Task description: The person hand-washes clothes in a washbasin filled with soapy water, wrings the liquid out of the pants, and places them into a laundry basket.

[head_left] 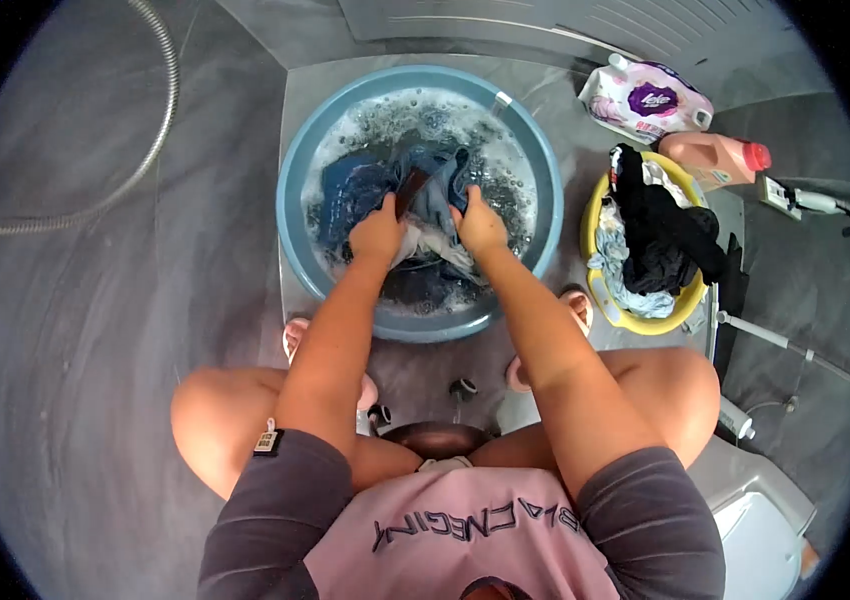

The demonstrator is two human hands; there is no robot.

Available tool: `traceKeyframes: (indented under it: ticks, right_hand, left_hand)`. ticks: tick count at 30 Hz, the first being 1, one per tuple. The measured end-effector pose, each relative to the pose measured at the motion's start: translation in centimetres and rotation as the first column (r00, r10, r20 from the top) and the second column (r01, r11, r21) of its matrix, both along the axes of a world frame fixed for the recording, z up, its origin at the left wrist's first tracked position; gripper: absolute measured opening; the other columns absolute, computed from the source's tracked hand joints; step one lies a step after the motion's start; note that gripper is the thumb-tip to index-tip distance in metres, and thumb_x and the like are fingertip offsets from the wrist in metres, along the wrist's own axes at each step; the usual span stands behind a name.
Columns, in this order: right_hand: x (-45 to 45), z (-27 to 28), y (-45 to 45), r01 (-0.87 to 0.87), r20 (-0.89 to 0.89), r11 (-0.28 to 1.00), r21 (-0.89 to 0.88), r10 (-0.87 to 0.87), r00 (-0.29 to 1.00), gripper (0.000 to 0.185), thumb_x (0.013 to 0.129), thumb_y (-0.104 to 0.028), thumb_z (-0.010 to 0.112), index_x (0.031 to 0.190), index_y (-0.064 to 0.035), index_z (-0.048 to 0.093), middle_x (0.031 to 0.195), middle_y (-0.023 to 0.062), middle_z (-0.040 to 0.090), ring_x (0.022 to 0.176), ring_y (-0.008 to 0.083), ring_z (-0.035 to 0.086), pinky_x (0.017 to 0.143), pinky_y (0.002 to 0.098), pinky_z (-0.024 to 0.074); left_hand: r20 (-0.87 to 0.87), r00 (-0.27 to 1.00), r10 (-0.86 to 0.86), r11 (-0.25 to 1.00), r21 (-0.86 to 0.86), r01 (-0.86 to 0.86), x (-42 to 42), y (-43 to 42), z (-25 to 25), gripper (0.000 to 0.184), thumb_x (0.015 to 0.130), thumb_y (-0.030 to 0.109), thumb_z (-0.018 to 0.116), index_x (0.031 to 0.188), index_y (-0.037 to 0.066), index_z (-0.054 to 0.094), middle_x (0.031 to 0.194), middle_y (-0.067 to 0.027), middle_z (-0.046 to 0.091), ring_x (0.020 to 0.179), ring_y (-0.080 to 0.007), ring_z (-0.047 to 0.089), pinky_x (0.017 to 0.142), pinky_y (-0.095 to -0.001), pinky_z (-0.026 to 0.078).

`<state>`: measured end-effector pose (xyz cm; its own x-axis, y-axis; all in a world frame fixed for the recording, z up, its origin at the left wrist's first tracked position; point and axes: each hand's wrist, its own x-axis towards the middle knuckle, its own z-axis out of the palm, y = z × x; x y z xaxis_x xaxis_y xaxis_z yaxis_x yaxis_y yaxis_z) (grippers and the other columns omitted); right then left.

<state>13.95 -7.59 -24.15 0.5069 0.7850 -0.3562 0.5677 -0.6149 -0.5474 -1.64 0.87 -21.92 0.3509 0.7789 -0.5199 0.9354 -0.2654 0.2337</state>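
Note:
A large blue basin [293,240] holds soapy water with white foam. In it lies a wet blue denim garment [433,200], bunched up, partly under water, with a brown patch on it. My left hand [377,234] is closed on the garment's near left part, beside the brown patch. My right hand [482,222] grips a fold of the denim on the right, thumb toward the middle. A piece of white cloth [435,246] shows between my wrists; whether it belongs to the denim I cannot tell.
Right of the basin stands a yellow basket [631,322] heaped with black, white and light blue clothes [665,235]. Behind it are a pink bottle with a red cap [710,158] and a wipes pack [650,98]. A metal shower hose [160,130] hangs at left.

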Motion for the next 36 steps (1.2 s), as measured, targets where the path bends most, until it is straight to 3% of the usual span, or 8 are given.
traceKeyframes:
  ticks: [14,16,20,22,23,27,30,36]
  right_hand:
    - [-1.1,-9.9,2.5,-0.048,0.262,0.965,-0.259,0.118,0.958,0.059,0.082,-0.015,0.046,0.137,-0.0177,0.024,0.109,0.0229,0.057,0.099,0.0365,0.057,0.087,0.0453,0.0444]
    - [0.0,-6.1,3.0,-0.219,0.181,0.899,-0.379,0.304,0.935,0.055,0.085,-0.021,0.043,0.136,-0.011,0.026,0.112,0.0229,0.055,0.103,0.0357,0.055,0.09,0.0433,0.0425]
    - [2.1,-4.9,3.2,-0.448,-0.195,0.784,-0.429,0.404,0.894,0.088,0.078,-0.047,0.053,0.136,0.0067,0.014,0.127,0.0241,0.043,0.115,0.0361,0.046,0.099,0.039,0.0354]
    - [2.2,-0.4,2.0,-0.5,-0.333,0.797,-0.339,0.395,0.856,0.111,0.067,-0.063,0.059,0.136,0.0079,0.008,0.132,0.0277,0.034,0.121,0.0369,0.038,0.101,0.0386,0.0318]
    - [2.2,0.2,1.1,-0.613,-0.307,0.726,-0.312,0.533,0.788,0.122,0.06,-0.07,0.06,0.134,0.0101,0.005,0.134,0.0309,0.028,0.124,0.0374,0.034,0.103,0.0379,0.0293]
    - [-0.2,0.8,-2.0,-0.551,-0.085,0.703,-0.45,0.581,0.81,0.107,0.063,-0.051,0.071,0.137,0.0015,0.013,0.122,0.0269,0.046,0.112,0.0373,0.048,0.095,0.039,0.0388]
    - [-0.2,3.1,-2.2,-0.418,-0.059,0.803,-0.424,0.435,0.898,0.068,0.072,-0.032,0.067,0.124,0.0032,0.041,0.117,0.0205,0.053,0.108,0.0347,0.051,0.092,0.04,0.041]
    - [3.1,15.3,0.5,-0.19,0.021,0.941,0.279,0.192,0.981,0.043,0.07,-0.017,0.064,0.11,-0.0025,0.055,0.102,0.0172,0.061,0.096,0.0288,0.059,0.084,0.037,0.0449]
  left_hand:
    - [-0.108,0.993,-0.052,0.975,-0.219,0.028,0.7,3.7,-6.1,0.054,0.085,0.031,0.042,0.134,0.01,0.033,0.118,-0.0226,0.052,0.112,-0.0315,0.05,0.092,-0.0422,0.041]
    - [-0.152,0.965,-0.213,0.938,-0.31,0.158,0.4,4.2,-6.5,0.074,0.077,0.054,0.049,0.131,0.006,0.038,0.127,-0.0237,0.044,0.119,-0.0343,0.042,0.099,-0.0427,0.033]
    - [0.041,0.996,-0.082,0.93,-0.355,0.091,-1.5,3.9,-6.0,0.092,0.065,0.059,0.061,0.132,0.002,0.035,0.129,-0.0236,0.042,0.119,-0.0351,0.043,0.099,-0.0414,0.034]
    - [-0.045,0.944,-0.328,0.919,-0.249,0.307,-2.3,2.7,-2.6,0.105,0.058,0.06,0.067,0.132,-0.004,0.029,0.128,-0.0213,0.044,0.117,-0.0295,0.047,0.093,-0.0418,0.04]
    - [-0.152,0.91,-0.386,0.917,-0.168,0.361,-2.4,1.7,-0.5,0.085,0.065,0.051,0.066,0.129,0.002,0.038,0.122,-0.0181,0.051,0.112,-0.0299,0.051,0.09,-0.0409,0.042]
    - [-0.22,0.885,-0.411,0.912,-0.098,0.399,-3.4,0.3,1.8,0.035,0.079,0.028,0.055,0.109,0.011,0.058,0.097,-0.0124,0.064,0.091,-0.0302,0.062,0.077,-0.0421,0.048]
    - [-0.168,0.916,-0.365,0.928,0.022,0.373,-3.0,0.8,5.6,0.031,0.074,0.026,0.061,0.102,0.011,0.061,0.092,-0.0114,0.064,0.088,-0.0296,0.062,0.071,-0.0412,0.049]
    - [0.127,0.964,-0.235,0.947,0.254,0.198,-2.1,2.0,16.2,0.027,0.078,0.026,0.056,0.1,0.013,0.064,0.096,-0.0141,0.063,0.091,-0.0308,0.061,0.078,-0.0412,0.048]
